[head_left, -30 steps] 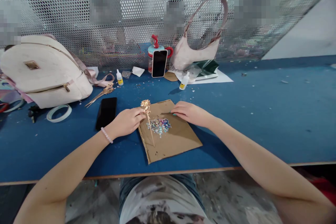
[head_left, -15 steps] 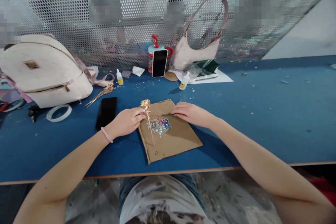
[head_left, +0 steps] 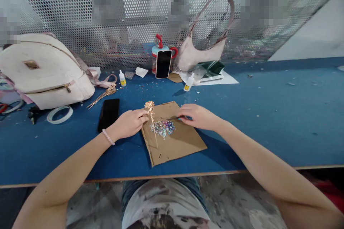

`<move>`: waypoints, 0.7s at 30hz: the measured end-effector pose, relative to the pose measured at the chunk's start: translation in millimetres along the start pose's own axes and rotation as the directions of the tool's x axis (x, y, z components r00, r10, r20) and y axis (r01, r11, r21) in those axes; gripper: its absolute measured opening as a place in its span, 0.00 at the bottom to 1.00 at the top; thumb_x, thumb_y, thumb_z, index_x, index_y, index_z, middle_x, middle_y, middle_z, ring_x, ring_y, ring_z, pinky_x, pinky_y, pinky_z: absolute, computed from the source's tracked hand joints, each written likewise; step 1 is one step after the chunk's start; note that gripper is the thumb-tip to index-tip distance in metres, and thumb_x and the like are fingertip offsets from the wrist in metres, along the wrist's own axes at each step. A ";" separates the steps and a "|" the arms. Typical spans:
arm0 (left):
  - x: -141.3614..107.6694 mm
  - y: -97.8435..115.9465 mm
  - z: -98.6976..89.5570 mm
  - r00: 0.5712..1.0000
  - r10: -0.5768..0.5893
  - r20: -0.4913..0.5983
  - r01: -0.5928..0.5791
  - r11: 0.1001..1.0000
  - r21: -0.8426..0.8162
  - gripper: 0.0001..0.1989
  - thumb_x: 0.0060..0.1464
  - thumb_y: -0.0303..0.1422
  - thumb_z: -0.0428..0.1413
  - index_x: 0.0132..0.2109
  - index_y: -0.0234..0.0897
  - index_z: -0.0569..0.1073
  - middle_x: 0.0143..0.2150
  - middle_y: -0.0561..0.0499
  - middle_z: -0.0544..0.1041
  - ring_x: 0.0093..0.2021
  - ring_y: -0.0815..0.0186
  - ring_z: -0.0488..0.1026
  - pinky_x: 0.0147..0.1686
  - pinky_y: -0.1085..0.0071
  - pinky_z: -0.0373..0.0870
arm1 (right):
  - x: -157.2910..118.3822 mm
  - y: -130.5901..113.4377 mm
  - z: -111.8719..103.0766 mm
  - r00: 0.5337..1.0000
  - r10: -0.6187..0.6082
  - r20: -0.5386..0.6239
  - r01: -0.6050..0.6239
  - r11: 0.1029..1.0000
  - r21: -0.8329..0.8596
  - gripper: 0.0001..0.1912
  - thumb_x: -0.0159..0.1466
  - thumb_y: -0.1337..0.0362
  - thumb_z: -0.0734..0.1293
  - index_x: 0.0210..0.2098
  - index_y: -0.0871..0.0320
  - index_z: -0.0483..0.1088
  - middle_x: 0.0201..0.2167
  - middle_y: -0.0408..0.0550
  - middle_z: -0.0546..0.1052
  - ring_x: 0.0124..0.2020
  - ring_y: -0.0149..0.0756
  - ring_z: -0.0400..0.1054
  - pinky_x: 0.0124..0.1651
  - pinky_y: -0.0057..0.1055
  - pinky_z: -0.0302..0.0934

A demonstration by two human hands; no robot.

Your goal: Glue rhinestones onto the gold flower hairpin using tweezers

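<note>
A brown cardboard piece (head_left: 182, 141) lies near the table's front edge, with a small heap of shiny blue and purple bits (head_left: 164, 128) on it. My left hand (head_left: 131, 123) pinches a gold hairpin (head_left: 153, 121) with a flower-like top, its thin stem slanting down over the cardboard. At the cardboard's upper right, my right hand (head_left: 197, 116) is closed on thin dark tweezers (head_left: 173, 118), whose tips point left, above the heap.
Left of the cardboard lie a black phone (head_left: 109, 114), a tape roll (head_left: 60, 114), more gold hairpins (head_left: 103, 96) and a white backpack (head_left: 53, 68). Behind are glue bottles (head_left: 122, 78) (head_left: 189, 82), a propped phone (head_left: 163, 64), a red-handled cup (head_left: 158, 49) and a handbag (head_left: 199, 55).
The fingers of my right hand have shifted slightly around the tweezers. My left hand and the gold hairpin are almost unmoved.
</note>
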State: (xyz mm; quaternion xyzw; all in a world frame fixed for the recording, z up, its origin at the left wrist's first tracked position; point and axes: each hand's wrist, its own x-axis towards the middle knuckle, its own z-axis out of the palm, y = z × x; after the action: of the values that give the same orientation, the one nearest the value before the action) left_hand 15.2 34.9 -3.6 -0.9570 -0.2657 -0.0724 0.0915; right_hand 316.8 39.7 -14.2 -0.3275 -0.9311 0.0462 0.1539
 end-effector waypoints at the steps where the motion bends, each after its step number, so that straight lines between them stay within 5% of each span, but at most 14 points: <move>1: -0.4 -0.5 -0.3 1.000 -0.002 0.000 0.002 1.000 0.001 0.12 0.59 0.25 0.46 0.47 0.31 0.71 0.48 0.42 0.71 0.47 0.60 0.70 0.43 0.65 0.68 | -0.7 -1.1 -1.2 1.000 0.022 -0.010 -0.022 1.000 0.005 0.08 0.61 0.69 0.58 0.33 0.59 0.69 0.31 0.48 0.73 0.35 0.35 0.66 0.39 0.31 0.60; 6: -1.4 -2.5 -0.1 1.000 -0.003 0.007 0.003 1.000 0.007 0.12 0.59 0.26 0.47 0.48 0.32 0.70 0.48 0.43 0.71 0.47 0.61 0.70 0.43 0.66 0.68 | -1.8 -7.6 -3.0 0.981 0.168 0.095 -0.163 0.985 -0.055 0.05 0.57 0.68 0.60 0.25 0.58 0.64 0.25 0.44 0.70 0.27 0.31 0.62 0.31 0.27 0.53; 12: -0.3 -1.9 2.1 1.000 0.010 0.001 -0.010 1.000 0.012 0.12 0.60 0.26 0.47 0.49 0.32 0.69 0.49 0.43 0.71 0.49 0.60 0.69 0.44 0.65 0.67 | 2.5 -22.4 -1.7 0.944 0.221 0.245 -0.175 0.965 -0.194 0.10 0.59 0.67 0.57 0.23 0.59 0.65 0.24 0.45 0.72 0.25 0.30 0.64 0.27 0.27 0.45; 21: 0.0 -1.3 3.3 0.998 0.062 -0.002 -0.062 0.998 0.015 0.13 0.59 0.25 0.47 0.50 0.30 0.69 0.49 0.40 0.71 0.49 0.58 0.68 0.44 0.63 0.68 | 6.1 -43.0 5.5 0.926 0.270 0.265 -0.185 0.934 -0.304 0.14 0.62 0.66 0.56 0.23 0.59 0.68 0.23 0.48 0.76 0.23 0.33 0.68 0.25 0.29 0.39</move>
State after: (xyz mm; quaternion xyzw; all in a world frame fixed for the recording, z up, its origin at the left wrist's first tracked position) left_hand 14.8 36.7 -6.7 -0.9640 -0.2363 -0.0685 0.1011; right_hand 285.0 10.0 -9.9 -0.4415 -0.8961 -0.0155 -0.0438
